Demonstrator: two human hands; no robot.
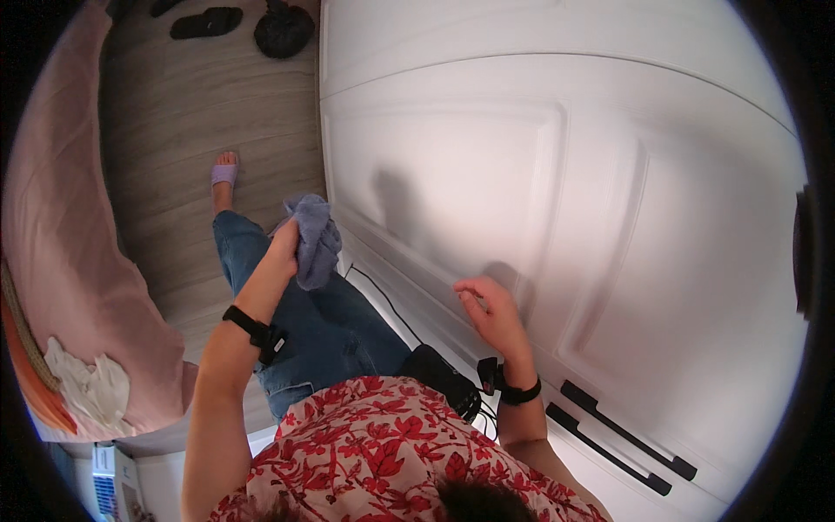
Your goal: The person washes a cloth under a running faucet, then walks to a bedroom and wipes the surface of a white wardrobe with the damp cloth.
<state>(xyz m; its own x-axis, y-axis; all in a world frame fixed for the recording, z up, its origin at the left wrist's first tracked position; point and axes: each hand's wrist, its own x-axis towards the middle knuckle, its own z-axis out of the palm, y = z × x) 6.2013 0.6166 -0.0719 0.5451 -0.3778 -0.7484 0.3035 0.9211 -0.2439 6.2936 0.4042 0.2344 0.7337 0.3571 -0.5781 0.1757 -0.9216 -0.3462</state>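
A bunched blue-grey cloth (318, 245) hangs from my left hand (285, 246), whose fingers are wrapped round it above my jeans-clad leg. My right hand (494, 315) holds nothing; its fingers are loosely bent and its thumb stands apart from them. It is in front of the white panelled cabinet doors (452, 165), and I cannot tell if it touches them. Shadows fall on the panel beside that hand. Two long black handles (628, 431) are on the doors at the lower right, beyond my right wrist.
At the left is a bed with a pink cover (65, 200) and a crumpled white cloth (91, 383). A black slipper (206, 23) and a black bundle (283, 33) lie on the wood-look floor (156, 113). A black cable (387, 300) runs along the cabinet base.
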